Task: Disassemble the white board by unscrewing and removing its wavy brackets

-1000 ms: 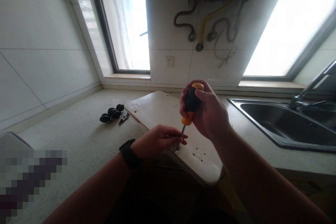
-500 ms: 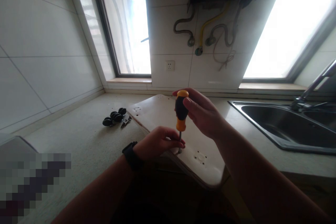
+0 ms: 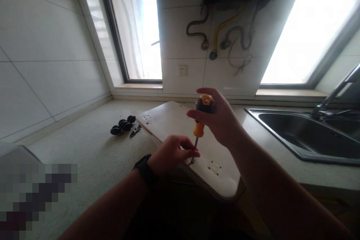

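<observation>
Right grip: the right grip (image 3: pixel 222 118) lies loosely round the screwdriver (image 3: pixel 198 129), thumb across the handle and one finger stretched away, which looks like a slackened hold
Left grip: the left grip (image 3: pixel 174 152) pinches about the lower shaft, seemingly steadying it
Screwdriver: leaning slightly above a small metal piece (image 3: pixel 192 161) near the panel's edge, its handle bulbous, orange and black
Panel: the pale, smooth panel (image 3: pixel 168 123), round-cornered and pierced with small holes, rests on the speckled surface (image 3: pixel 84 157)
Beside it: glossy black wheels (image 3: pixel 122 124) and small screws (image 3: pixel 135 131)
</observation>
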Tool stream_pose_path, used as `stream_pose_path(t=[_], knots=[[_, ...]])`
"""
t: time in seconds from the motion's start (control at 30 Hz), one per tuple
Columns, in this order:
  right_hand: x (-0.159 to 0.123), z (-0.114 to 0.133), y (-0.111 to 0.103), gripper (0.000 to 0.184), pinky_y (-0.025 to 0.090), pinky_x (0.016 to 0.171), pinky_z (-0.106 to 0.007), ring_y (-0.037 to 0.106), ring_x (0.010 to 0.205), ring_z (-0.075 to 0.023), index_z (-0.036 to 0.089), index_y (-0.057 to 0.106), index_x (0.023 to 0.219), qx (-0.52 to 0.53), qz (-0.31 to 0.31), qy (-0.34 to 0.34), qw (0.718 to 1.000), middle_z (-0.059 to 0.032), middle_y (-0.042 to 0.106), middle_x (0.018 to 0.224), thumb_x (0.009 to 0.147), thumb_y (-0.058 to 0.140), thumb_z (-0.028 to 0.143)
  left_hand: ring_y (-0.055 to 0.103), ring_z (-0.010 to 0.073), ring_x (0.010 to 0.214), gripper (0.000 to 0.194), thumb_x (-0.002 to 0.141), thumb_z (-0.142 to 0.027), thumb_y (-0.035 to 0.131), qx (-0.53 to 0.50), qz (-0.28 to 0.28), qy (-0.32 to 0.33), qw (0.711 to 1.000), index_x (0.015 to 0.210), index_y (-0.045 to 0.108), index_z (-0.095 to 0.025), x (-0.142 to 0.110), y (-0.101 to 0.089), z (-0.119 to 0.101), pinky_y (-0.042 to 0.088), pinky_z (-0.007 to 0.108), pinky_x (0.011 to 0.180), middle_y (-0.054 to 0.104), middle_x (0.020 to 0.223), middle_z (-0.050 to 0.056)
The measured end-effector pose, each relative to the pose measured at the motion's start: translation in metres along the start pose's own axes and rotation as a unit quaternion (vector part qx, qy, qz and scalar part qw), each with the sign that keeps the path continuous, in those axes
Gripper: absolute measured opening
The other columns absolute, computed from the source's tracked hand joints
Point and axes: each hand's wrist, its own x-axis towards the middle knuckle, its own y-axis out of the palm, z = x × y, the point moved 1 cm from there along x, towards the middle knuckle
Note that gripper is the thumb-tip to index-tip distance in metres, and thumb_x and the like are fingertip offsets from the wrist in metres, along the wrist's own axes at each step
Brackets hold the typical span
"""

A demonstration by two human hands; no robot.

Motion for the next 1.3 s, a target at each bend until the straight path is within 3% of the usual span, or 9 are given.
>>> stream_pose_path(t=[0.13,0.23,0.37,0.47,0.57,0.63,0.7,0.93,1.3], knots=[[0.002,-0.001,0.001,0.051,0.059,0.08,-0.04,0.068,0.083,-0.0178,0.021,0.056,0.102,0.056,0.039,0.021,0.997,-0.0041,0.07,0.099,0.067,0.091,0.034,0.056,0.0137,0.067,0.039,0.079,-0.049,0.083,0.018,-0.029,0.011,0.999,0.076,0.066,-0.013,0.001,0.002,0.003,0.042,0.025,0.061,0.066,0.073,0.003],[0.002,-0.001,0.0,0.041,0.056,0.078,-0.032,0.064,0.085,-0.0145,0.019,0.066,0.109,-0.002,0.079,-0.002,0.997,-0.0039,0.067,0.098,0.077,0.084,0.037,0.049,0.0111,0.06,0.044,0.076,-0.05,0.086,0.032,-0.066,0.012,0.997,0.072,0.061,-0.014,0.001,0.005,0.003,0.037,0.023,0.057,0.06,0.067,0.0],[0.002,0.0,-0.002,0.055,0.053,0.068,-0.026,0.06,0.077,-0.0113,0.02,0.066,0.116,-0.039,0.081,0.006,0.996,0.0008,0.063,0.087,0.068,0.091,0.031,0.049,0.0117,0.06,0.049,0.07,-0.052,0.09,0.047,-0.09,0.007,0.995,0.069,0.058,-0.015,0.001,0.007,0.002,0.036,0.024,0.055,0.057,0.063,-0.001],[0.002,0.001,0.0,0.067,0.057,0.07,-0.031,0.067,0.079,-0.016,0.022,0.056,0.113,0.02,0.07,0.038,0.997,-0.0009,0.07,0.089,0.059,0.095,0.027,0.061,0.0153,0.073,0.048,0.068,-0.045,0.093,-0.002,-0.043,0.013,0.999,0.092,0.065,-0.014,0.001,0.001,-0.001,0.047,0.026,0.065,0.07,0.086,0.005],[0.0,0.003,0.002,0.058,0.06,0.072,-0.036,0.072,0.079,-0.0191,0.021,0.049,0.105,0.041,0.072,0.058,0.995,-0.0059,0.074,0.096,0.065,0.091,0.028,0.068,0.0201,0.096,0.055,0.077,-0.036,0.088,-0.088,0.073,0.007,0.993,0.122,0.065,-0.015,0.001,-0.006,-0.002,0.054,0.035,0.087,0.072,0.117,0.013],[-0.001,0.004,0.002,0.05,0.06,0.074,-0.038,0.073,0.081,-0.0202,0.02,0.05,0.103,0.049,0.091,0.062,0.993,-0.0083,0.074,0.103,0.071,0.087,0.03,0.068,0.0215,0.104,0.042,0.088,-0.034,0.077,-0.095,0.135,0.008,0.986,0.123,0.068,-0.015,0.0,-0.011,-0.002,0.052,0.038,0.096,0.072,0.121,0.013],[-0.002,0.003,0.001,0.043,0.06,0.078,-0.039,0.072,0.086,-0.0209,0.019,0.055,0.106,0.059,0.112,0.058,0.99,-0.0093,0.071,0.112,0.074,0.082,0.029,0.069,0.0222,0.103,0.031,0.091,-0.034,0.072,-0.07,0.148,0.01,0.986,0.115,0.074,-0.014,0.0,-0.013,-0.002,0.051,0.038,0.096,0.074,0.114,0.012],[-0.001,0.001,-0.003,0.038,0.049,0.07,-0.028,0.057,0.077,-0.0126,0.016,0.066,0.113,-0.024,0.118,0.014,0.993,-0.0008,0.06,0.087,0.078,0.075,0.029,0.068,0.0199,0.088,0.018,0.081,-0.031,0.082,-0.009,0.046,-0.002,0.999,0.086,0.076,-0.014,0.001,-0.007,-0.004,0.051,0.03,0.082,0.077,0.093,0.007],[-0.004,-0.004,-0.003,0.054,0.046,0.06,-0.029,0.052,0.071,-0.0126,0.021,0.054,0.113,-0.122,0.05,-0.009,0.991,0.0024,0.053,0.083,0.072,0.085,0.037,0.056,0.013,0.066,0.039,0.078,-0.046,0.085,0.052,-0.033,0.008,0.998,0.075,0.063,-0.014,0.001,0.003,0.004,0.041,0.024,0.06,0.064,0.07,0.001]])
